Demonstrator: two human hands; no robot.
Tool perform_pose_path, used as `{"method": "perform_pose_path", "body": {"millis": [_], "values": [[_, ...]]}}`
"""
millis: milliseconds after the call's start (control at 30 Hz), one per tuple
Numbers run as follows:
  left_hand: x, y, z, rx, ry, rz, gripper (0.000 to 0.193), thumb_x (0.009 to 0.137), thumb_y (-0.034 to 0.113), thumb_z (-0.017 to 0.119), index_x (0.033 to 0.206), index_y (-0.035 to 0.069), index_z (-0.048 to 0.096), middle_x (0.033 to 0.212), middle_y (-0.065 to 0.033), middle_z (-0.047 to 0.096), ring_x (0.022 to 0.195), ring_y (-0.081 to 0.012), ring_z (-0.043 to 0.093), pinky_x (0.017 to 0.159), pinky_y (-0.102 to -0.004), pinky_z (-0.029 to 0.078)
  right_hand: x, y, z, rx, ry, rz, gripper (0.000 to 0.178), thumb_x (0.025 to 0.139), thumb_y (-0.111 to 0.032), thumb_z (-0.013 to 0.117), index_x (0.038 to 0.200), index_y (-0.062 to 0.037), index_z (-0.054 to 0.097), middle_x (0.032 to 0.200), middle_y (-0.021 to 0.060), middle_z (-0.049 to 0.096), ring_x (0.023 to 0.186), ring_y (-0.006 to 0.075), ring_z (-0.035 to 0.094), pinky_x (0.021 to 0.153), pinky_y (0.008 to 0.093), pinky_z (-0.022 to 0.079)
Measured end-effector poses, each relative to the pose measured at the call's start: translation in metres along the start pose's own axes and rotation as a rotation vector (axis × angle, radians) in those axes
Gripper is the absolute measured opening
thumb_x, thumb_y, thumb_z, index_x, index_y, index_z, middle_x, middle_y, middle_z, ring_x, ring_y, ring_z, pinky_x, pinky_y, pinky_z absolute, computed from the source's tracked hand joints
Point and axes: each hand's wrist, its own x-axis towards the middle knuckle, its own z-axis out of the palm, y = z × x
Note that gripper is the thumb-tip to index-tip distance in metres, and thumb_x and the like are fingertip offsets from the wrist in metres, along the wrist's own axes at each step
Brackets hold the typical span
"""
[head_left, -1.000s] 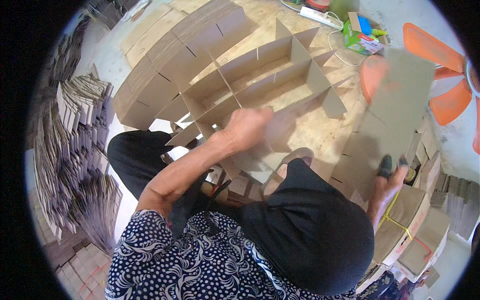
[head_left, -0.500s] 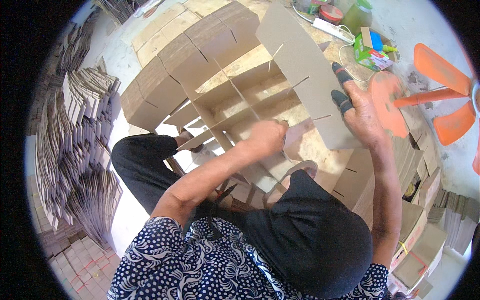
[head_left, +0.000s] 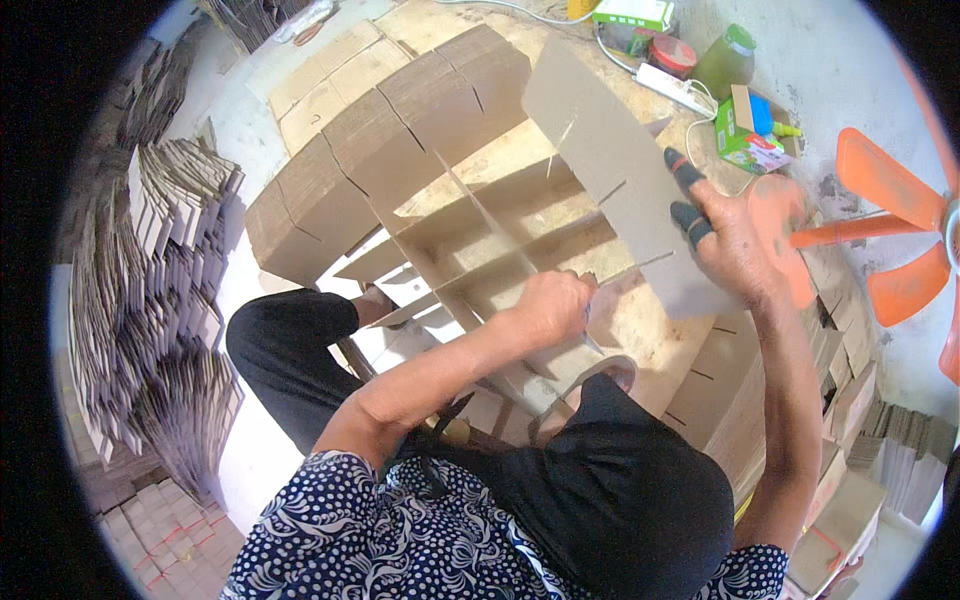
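A grey-brown cardboard divider grid [head_left: 480, 240] of crossed strips stands in front of me. My right hand [head_left: 735, 245] grips the right edge of a broad slotted cardboard panel [head_left: 600, 175], tilted over the grid's right side. Two of its fingers, wearing black finger covers, lie along the panel's upper face; the thumb is hidden. My left hand [head_left: 555, 308] is closed in a pinch at a crosswise cardboard strip [head_left: 625, 270] of the grid, below the panel. Its fingertips are partly hidden.
A row of stacked slotted cardboard [head_left: 390, 120] stands beyond the grid. Fanned cardboard piles [head_left: 150, 310] fill the left. An orange fan [head_left: 890, 230], a green box [head_left: 755, 130], a white power strip [head_left: 672, 88] and a lidded jar [head_left: 728, 60] are at the right.
My left hand has shifted slightly right and down in the picture. The panel and my right hand keep nearly the same place, while the whole view has tilted a little.
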Motion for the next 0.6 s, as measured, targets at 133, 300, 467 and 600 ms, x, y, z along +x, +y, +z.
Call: {"method": "perform_pose_path", "body": {"millis": [133, 300, 467, 600], "values": [[0.001, -0.001, 0.007, 0.043, 0.018, -0.021, 0.017, 0.070, 0.019, 0.060, 0.081, 0.007, 0.066, 0.075, -0.0155, 0.066, 0.073, -0.0317, 0.067, 0.063, -0.0420, 0.054, 0.004, 0.010, 0.004, -0.050, -0.057, -0.013, 0.044, 0.077, 0.007, 0.053, 0.119, -0.0051, 0.054, 0.090, 0.0252, 0.060, 0.086, 0.0383, 0.061, 0.074, 0.0406, 0.047], [-0.002, 0.005, -0.002, -0.004, -0.012, -0.003, 0.019, 0.072, 0.009, 0.054, 0.086, -0.001, 0.062, 0.077, -0.0217, 0.065, 0.075, -0.0363, 0.066, 0.065, -0.0438, 0.053, 0.003, 0.025, 0.007, -0.078, -0.155, 0.018, 0.045, 0.070, 0.010, 0.051, 0.112, -0.0067, 0.055, 0.089, 0.0260, 0.060, 0.086, 0.0408, 0.060, 0.072, 0.0439, 0.046], [-0.002, -0.001, 0.008, 0.018, 0.059, -0.010, 0.019, 0.070, 0.015, 0.058, 0.085, 0.004, 0.063, 0.075, -0.0181, 0.065, 0.072, -0.0349, 0.066, 0.062, -0.0450, 0.052, -0.001, 0.011, 0.030, -0.021, -0.062, 0.044, 0.045, 0.068, 0.008, 0.051, 0.110, -0.0085, 0.056, 0.090, 0.0253, 0.061, 0.089, 0.0425, 0.059, 0.077, 0.0465, 0.047], [0.006, 0.003, 0.014, 0.013, 0.038, -0.048, 0.019, 0.070, 0.018, 0.059, 0.084, 0.007, 0.063, 0.073, -0.0165, 0.065, 0.072, -0.0362, 0.065, 0.063, -0.0457, 0.052, -0.007, 0.034, 0.065, -0.106, -0.165, 0.012, 0.027, 0.069, 0.002, 0.056, 0.095, -0.0060, 0.055, 0.084, 0.0239, 0.061, 0.085, 0.0438, 0.058, 0.073, 0.0483, 0.047]]}}
